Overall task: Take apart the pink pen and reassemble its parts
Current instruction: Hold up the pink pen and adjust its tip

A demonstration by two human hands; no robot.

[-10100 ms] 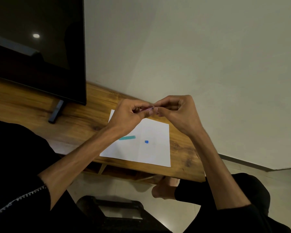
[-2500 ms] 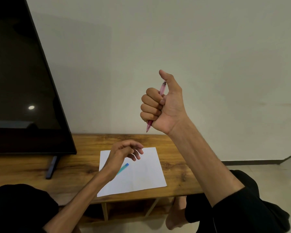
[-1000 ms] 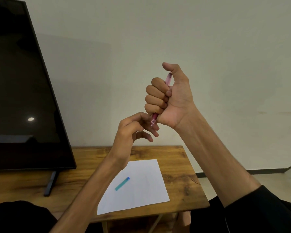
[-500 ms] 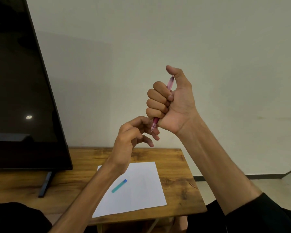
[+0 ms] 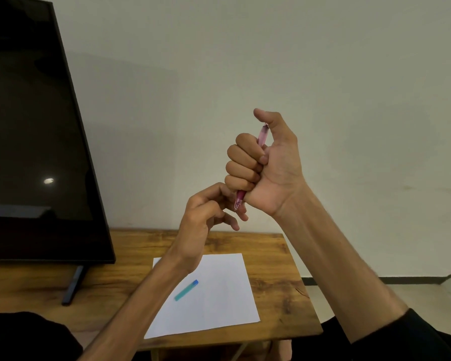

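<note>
My right hand (image 5: pixel 268 165) is raised in front of the wall, fist closed around the pink pen (image 5: pixel 262 134). The pen stands nearly upright, its top end under my thumb and its tip (image 5: pixel 237 206) poking out below the fist. My left hand (image 5: pixel 206 220) is just below and left, fingers curled, its fingertips at the pen's tip. Whether those fingers pinch the tip or a small part is hidden. Most of the pen's barrel is covered by my right fingers.
A white sheet of paper (image 5: pixel 219 303) lies on the wooden table (image 5: pixel 279 256), with a teal pen cap with a blue end (image 5: pixel 186 290) on it. A black TV screen (image 5: pixel 31 131) on a stand fills the left. Floor lies beyond the table's right edge.
My left hand rose from the paper up to the pen's tip. My right hand stays raised with the pen in its fist. The loose blue piece seen earlier is gone from the paper.
</note>
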